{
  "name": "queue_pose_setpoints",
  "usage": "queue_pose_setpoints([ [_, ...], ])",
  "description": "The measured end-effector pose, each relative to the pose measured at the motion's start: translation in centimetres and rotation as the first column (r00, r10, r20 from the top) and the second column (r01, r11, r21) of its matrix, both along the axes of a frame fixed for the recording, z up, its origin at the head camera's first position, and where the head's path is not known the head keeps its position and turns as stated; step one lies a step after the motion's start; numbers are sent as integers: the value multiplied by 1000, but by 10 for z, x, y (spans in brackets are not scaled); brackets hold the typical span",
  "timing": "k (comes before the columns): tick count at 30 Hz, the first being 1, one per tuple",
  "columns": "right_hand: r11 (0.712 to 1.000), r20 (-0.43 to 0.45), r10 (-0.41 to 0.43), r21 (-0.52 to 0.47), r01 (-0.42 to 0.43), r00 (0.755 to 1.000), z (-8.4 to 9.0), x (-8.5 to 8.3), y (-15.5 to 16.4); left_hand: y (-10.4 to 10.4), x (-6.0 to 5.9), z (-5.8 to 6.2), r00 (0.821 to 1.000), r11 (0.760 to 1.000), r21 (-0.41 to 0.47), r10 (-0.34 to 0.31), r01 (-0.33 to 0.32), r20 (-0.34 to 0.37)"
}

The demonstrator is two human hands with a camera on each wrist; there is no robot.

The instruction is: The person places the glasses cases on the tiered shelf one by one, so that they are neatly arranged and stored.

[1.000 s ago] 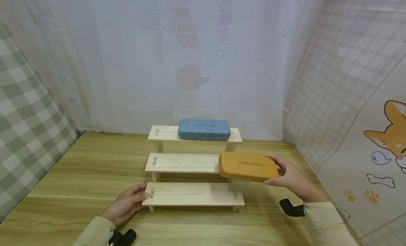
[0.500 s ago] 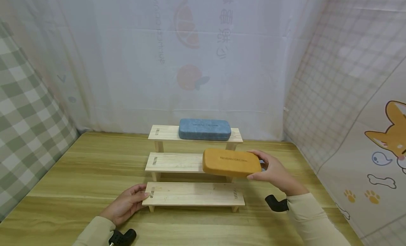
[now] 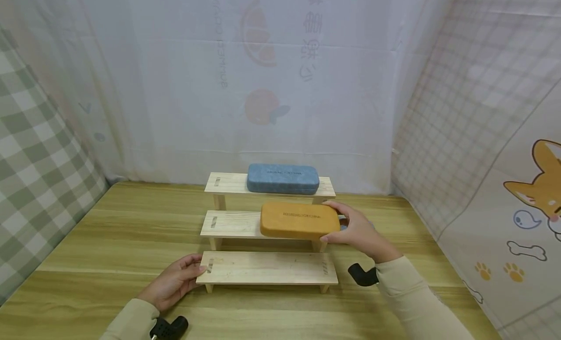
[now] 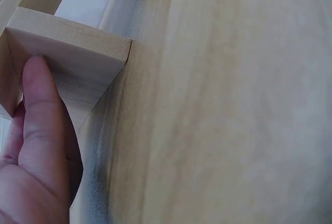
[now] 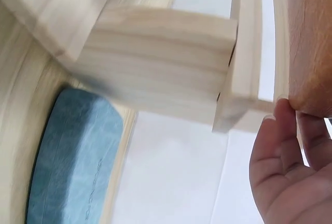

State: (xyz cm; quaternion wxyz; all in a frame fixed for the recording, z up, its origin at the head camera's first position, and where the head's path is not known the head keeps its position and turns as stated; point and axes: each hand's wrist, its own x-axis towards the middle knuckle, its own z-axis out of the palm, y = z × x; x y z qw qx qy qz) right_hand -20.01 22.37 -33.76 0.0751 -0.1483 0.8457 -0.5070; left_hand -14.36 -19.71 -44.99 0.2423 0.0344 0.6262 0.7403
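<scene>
A three-step wooden display stand (image 3: 267, 268) stands on the table. With my left hand (image 3: 175, 280) I grip the left end of its lowest step; in the left wrist view a finger (image 4: 41, 99) lies against the wood under the board. My right hand (image 3: 355, 230) pinches the right end of an orange glasses case (image 3: 300, 220), thumb in front and fingers behind. This case lies level at the middle step (image 3: 232, 224), over its right part; whether it touches the board I cannot tell. A blue glasses case (image 3: 282, 178) rests on the top step.
Another blue case (image 5: 72, 156) lies on the table right of the stand, mostly hidden behind my right hand in the head view. A white printed curtain (image 3: 175, 111) hangs behind the table (image 3: 109, 242), with checked cloth (image 3: 35, 174) at left and patterned cloth (image 3: 482, 194) at right.
My right hand has carried the orange case leftward, from beyond the middle step's right end to over that step. My left hand and the stand have stayed put.
</scene>
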Motion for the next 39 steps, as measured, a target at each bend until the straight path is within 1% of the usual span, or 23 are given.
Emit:
queue_pose_setpoints([
  [5, 999, -8, 14, 30, -14, 1000, 1, -2, -10, 0, 0, 0, 1000, 1000, 0, 2, -2, -1],
  [11, 998, 16, 6, 63, -7, 1000, 1, -6, -19, 0, 0, 0, 1000, 1000, -1, 5, -5, -2],
  [18, 998, 27, 12, 59, -13, 1000, 1, -9, -28, 0, 0, 0, 1000, 1000, -12, 1, -2, -12],
  [30, 996, 46, 12, 90, -16, 999, -3, -13, -32, 1, 1, 1, 1000, 1000, -18, -3, 3, -17],
  [34, 992, 47, 24, 120, -29, 999, -3, -14, -33, 1, 1, 1, 1000, 1000, -24, 1, -2, -17],
  [39, 991, 47, 37, 128, -43, 998, -4, -16, -35, 1, 1, 1, 1000, 1000, -30, 2, -3, -21],
])
